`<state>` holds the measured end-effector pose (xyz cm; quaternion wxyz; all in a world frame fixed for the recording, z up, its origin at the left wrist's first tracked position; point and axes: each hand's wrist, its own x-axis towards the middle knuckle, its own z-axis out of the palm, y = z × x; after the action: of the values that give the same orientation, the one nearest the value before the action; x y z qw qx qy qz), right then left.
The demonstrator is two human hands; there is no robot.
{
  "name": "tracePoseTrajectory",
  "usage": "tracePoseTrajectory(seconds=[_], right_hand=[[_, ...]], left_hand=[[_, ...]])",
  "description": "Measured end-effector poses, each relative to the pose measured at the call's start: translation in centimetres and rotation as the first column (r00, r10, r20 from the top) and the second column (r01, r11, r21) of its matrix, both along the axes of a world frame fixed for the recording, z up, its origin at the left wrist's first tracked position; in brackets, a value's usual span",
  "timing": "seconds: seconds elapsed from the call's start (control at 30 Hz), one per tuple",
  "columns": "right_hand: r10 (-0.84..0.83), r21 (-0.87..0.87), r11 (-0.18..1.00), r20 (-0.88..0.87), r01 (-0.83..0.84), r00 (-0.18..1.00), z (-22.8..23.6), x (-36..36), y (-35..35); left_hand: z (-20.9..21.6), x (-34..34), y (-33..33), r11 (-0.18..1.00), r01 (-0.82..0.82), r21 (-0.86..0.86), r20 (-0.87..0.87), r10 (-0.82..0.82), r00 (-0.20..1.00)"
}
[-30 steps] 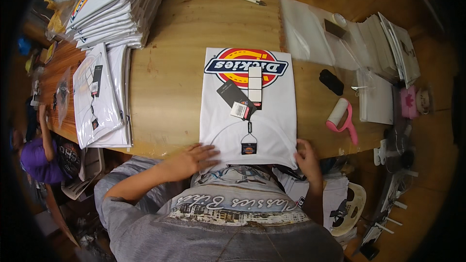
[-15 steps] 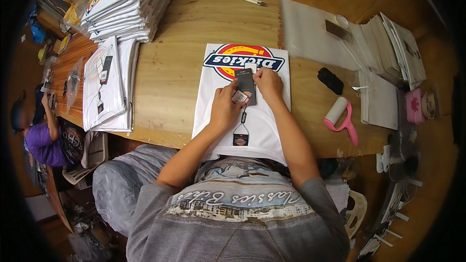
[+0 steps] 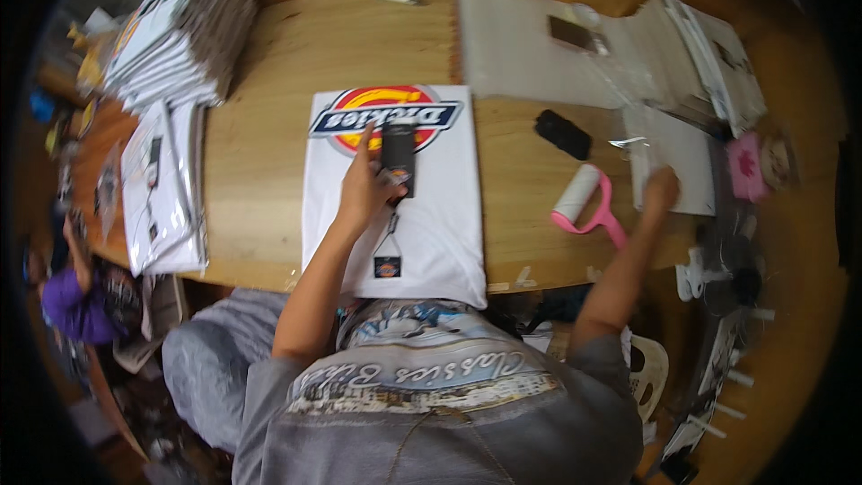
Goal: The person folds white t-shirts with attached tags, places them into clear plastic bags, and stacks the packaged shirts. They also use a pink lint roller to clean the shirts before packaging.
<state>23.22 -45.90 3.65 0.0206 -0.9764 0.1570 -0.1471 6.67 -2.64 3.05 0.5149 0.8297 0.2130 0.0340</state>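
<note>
A folded white T-shirt [image 3: 440, 207] with a red, yellow and navy printed emblem lies in front of me. A dark hang tag [image 3: 398, 148] rests on it, its cord leading down to a small black label [image 3: 387, 267] at the neck. My left hand [image 3: 361, 184] lies beside the tag, index finger stretched out toward the emblem, thumb touching the tag's lower part. Far to the right, my right hand [image 3: 662, 190] is over a flat whitish stack of plastic bags [image 3: 687, 157]. Motion blurs its fingers, and whether they hold anything is unclear.
Stacked white shirts [image 3: 184, 36] and bagged shirts [image 3: 166, 189] stand left. Between shirt and right hand are a pink-handled lint roller [image 3: 579, 198] and a black object [image 3: 563, 134]. A phone [image 3: 570, 32] lies on plastic sheeting [image 3: 503, 45]. A person in purple [image 3: 76, 305] sits far left.
My right hand has left the tag and swung right to the plastic bags. The left hand stays at the tag, its index finger now extended. The whole view has shifted.
</note>
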Motion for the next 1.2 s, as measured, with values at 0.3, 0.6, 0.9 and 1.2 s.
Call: tracePoseTrajectory(seconds=[0.3, 0.6, 0.9, 1.2], right_hand=[[0.122, 0.343, 0.937, -0.149, -0.064, 0.981, -2.3, 2.9, -6.4], [0.184, 0.535, 0.840, -0.130, -0.088, 0.974, -3.9, 4.7, -9.1], [0.153, 0.430, 0.898, -0.106, -0.093, 0.983, -3.6, 4.5, -8.4], [0.092, 0.140, 0.985, 0.035, -0.097, 0.995, -2.2, 3.6, -5.0]], left_hand=[[0.5, -2.3, 0.2, 0.930, -0.079, 0.360, -0.023, 0.093, 0.995], [-0.2, -0.2, -4.3, 0.905, -0.090, 0.416, 0.197, 0.007, 0.980], [-2.3, 0.0, 1.3, 0.703, -0.120, -0.701, -0.045, 0.125, 0.991], [-2.7, -0.4, 2.5, 0.437, -0.187, -0.880, -0.128, 0.161, 0.979]])
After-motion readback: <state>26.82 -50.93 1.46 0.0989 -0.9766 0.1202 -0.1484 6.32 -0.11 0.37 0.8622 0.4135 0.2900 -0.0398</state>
